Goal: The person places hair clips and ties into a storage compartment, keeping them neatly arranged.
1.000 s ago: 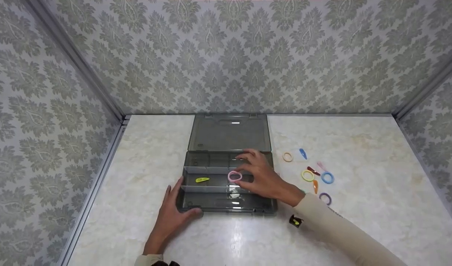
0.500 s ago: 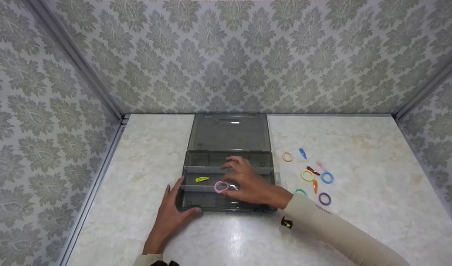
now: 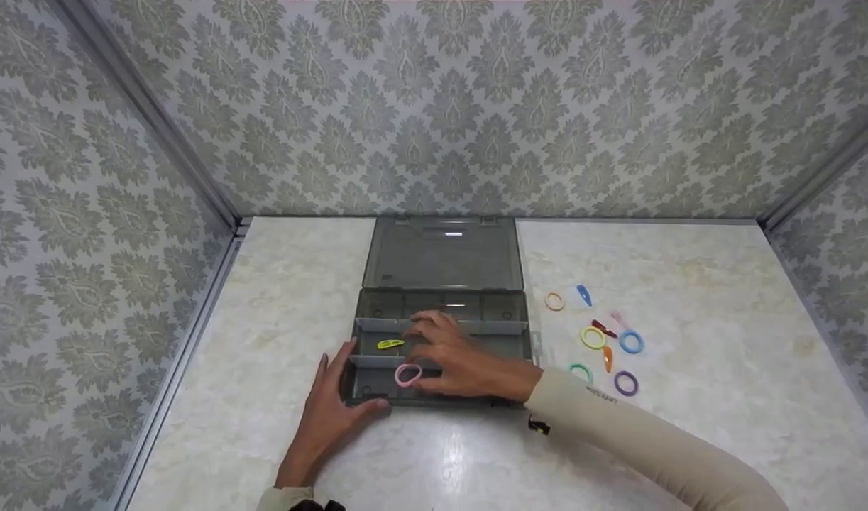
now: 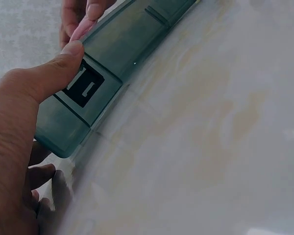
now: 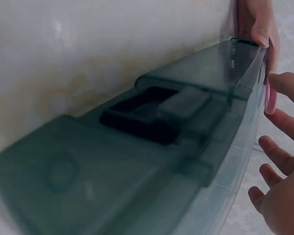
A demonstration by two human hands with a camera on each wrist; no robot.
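Note:
My right hand (image 3: 462, 362) pinches a pink hair tie (image 3: 397, 379) between thumb and index finger, over the front compartment of a smoky grey divided plastic organizer box (image 3: 374, 380). In the right wrist view the pink hair tie (image 5: 271, 100) hangs at the box's edge, the other fingers spread loosely. My left hand (image 3: 327, 419) holds the box's front left corner, thumb over the front rim and fingers along the left side. The left wrist view shows that thumb (image 4: 63, 63) close to the latch. A yellow snap hair clip (image 3: 389, 345) lies in the middle compartment.
The box's lid (image 3: 441, 255) lies open toward the back wall. Right of the box are scattered a blue clip (image 3: 584, 295), dark red clip (image 3: 604, 328), orange clip (image 3: 608, 359), pink clip (image 3: 619, 319) and several hair ties, including a purple hair tie (image 3: 616, 384) and green hair tie (image 3: 581, 366).
My right hand has carried the pink hair tie leftward and toward me, from over the middle compartment to over the front one. The left hand has stayed at the corner.

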